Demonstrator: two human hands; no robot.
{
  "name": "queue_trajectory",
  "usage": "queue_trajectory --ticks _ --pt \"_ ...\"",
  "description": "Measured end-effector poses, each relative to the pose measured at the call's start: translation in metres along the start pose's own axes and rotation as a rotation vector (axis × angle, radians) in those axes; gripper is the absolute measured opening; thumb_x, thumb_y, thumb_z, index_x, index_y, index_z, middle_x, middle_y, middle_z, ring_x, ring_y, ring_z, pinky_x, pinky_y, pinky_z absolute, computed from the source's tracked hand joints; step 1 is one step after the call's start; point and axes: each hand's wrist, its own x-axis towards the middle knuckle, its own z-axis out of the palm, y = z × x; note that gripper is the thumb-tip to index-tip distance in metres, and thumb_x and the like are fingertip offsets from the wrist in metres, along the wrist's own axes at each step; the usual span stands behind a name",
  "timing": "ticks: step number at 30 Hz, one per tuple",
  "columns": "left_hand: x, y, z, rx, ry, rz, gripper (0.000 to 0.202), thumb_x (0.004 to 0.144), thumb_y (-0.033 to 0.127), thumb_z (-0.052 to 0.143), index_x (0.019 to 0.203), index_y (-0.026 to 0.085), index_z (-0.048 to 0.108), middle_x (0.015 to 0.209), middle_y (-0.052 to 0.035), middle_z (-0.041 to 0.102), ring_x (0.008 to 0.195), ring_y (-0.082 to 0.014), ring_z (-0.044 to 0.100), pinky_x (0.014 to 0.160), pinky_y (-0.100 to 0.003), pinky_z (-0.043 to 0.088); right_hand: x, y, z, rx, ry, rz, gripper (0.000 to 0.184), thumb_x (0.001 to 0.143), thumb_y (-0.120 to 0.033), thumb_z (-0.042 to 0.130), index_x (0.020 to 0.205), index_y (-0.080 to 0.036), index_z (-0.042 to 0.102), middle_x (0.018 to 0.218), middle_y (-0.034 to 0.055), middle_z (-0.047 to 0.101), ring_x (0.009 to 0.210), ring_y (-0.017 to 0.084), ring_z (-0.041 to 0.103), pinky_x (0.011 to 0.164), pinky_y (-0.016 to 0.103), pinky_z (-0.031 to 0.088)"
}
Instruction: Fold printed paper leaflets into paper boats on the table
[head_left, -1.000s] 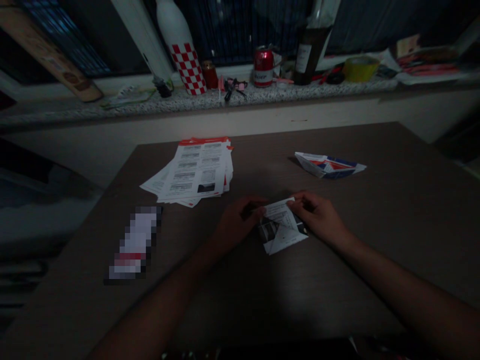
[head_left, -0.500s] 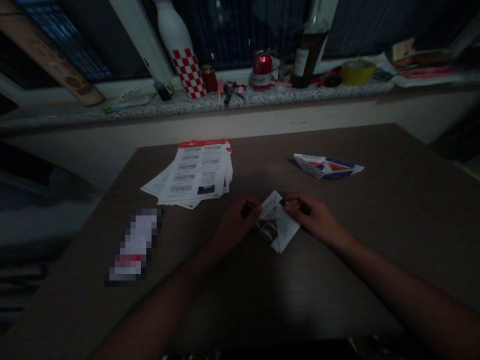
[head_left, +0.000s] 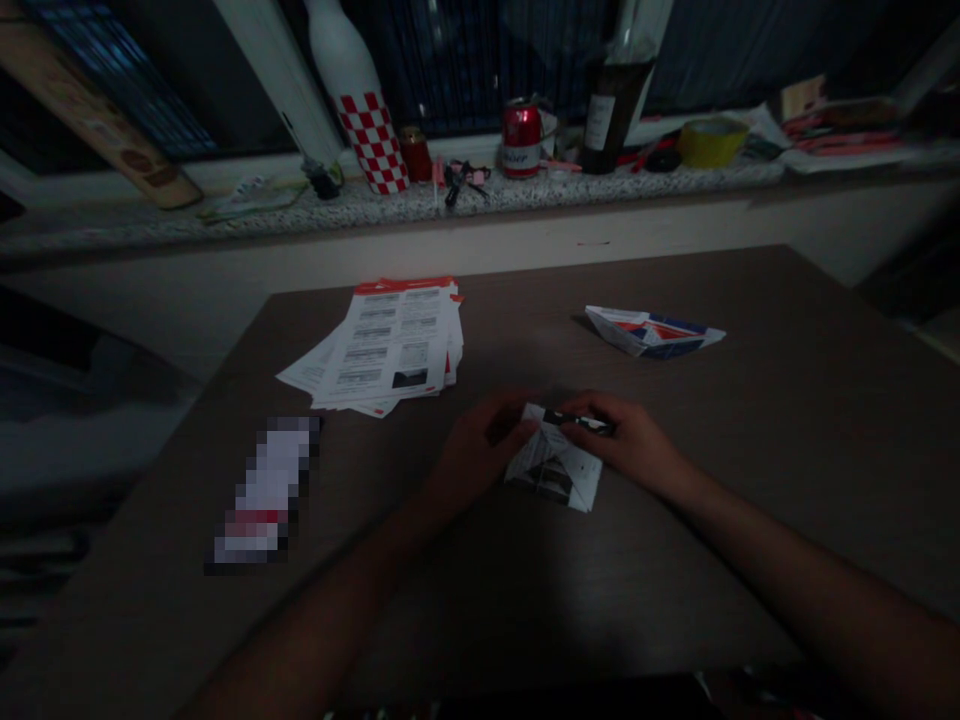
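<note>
A small folded sheet of printed paper [head_left: 559, 470] lies between my hands above the middle of the table, its crease lines crossing near the centre. My left hand [head_left: 495, 435] pinches its upper left corner, thumb on top. On the upper right side, my right hand [head_left: 604, 425] grips the edge near a dark strip, with thumb and fingers closed on it. Some fingertips of both hands are hidden behind the paper. Beyond my right hand rests a folded paper boat [head_left: 654, 335] in white, blue and red.
A stack of printed sheets [head_left: 386, 345] sits at the back left of the brown table [head_left: 750, 480]. Nearer me on the left lies a blurred-out phone-like object [head_left: 266, 495]. Along the granite sill [head_left: 300, 213] stand a checkered bottle [head_left: 375, 140], a red can [head_left: 522, 140] and a dark bottle [head_left: 611, 120].
The folded paper has turned from a diamond pose to a squarer one, with its upper edge now nearer level. Both hands keep hold and have shifted only slightly.
</note>
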Motion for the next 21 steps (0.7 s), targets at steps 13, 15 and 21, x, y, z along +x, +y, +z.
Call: queue_trajectory --ticks 13,15,21 --pt "0.0041 -0.0043 -0.0069 0.085 0.149 -0.014 0.024 0.099 0.042 0.067 0.110 0.024 0.077 0.102 -0.0039 0.079 0.090 -0.0216 0.074 0.078 -0.033 0.059 0.0019 -0.0027 -0.0029 0.188 0.064 0.226 0.038 0.090 -0.051 0.074 0.114 -0.022 0.077 0.095 0.0067 0.080 0.082 0.024 0.072 0.072 0.036 0.055" --pt "0.0043 -0.0046 -0.0079 0.096 0.156 -0.022 0.026 0.099 0.044 0.066 0.111 0.023 0.077 0.102 -0.0043 0.079 0.090 -0.0223 0.075 0.078 -0.033 0.059 0.0019 -0.0050 -0.0028 0.220 0.078 0.236 0.038 0.088 -0.052 0.075 0.109 -0.021 0.079 0.094 0.0068 0.080 0.082 0.023 0.071 0.073 0.036 0.055" --pt "0.0035 -0.0017 -0.0084 0.114 0.137 -0.007 0.022 0.100 0.040 0.065 0.110 0.024 0.077 0.104 -0.0035 0.079 0.093 -0.0219 0.075 0.080 -0.033 0.060 0.0027 -0.0087 -0.0019 0.191 0.131 0.234 0.038 0.087 -0.053 0.076 0.103 -0.020 0.079 0.091 0.0070 0.080 0.081 0.022 0.071 0.071 0.034 0.054"
